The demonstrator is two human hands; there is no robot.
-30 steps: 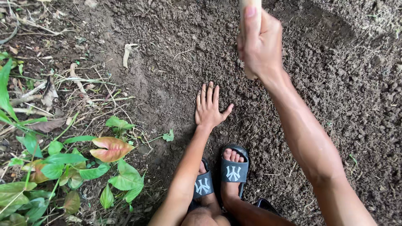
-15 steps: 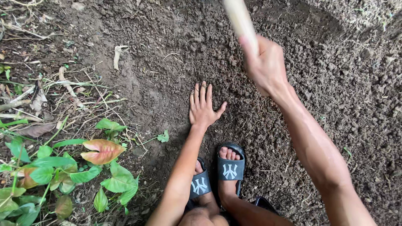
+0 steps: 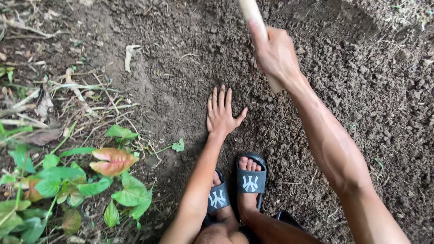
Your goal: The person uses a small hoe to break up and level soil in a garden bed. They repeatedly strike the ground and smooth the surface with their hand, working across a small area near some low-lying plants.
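Our right hand (image 3: 275, 54) has swung the wooden handle (image 3: 251, 17) toward 11 o'clock, fist wrapped tight round it. Our left hand (image 3: 221, 113) lies spread flat on the soil (image 3: 361, 90). Ground at 3 o'clock looks broken up; the 9 o'clock side remains packed.

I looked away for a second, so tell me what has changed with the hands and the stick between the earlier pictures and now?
The right hand, clamped on the pale wooden handle, has swung it: a second ago it stood nearly upright, now it leans up and to the left, with more shaft showing above the fist. The left hand has stayed flat on the dark soil, fingers spread. Both sandalled feet have kept their place.
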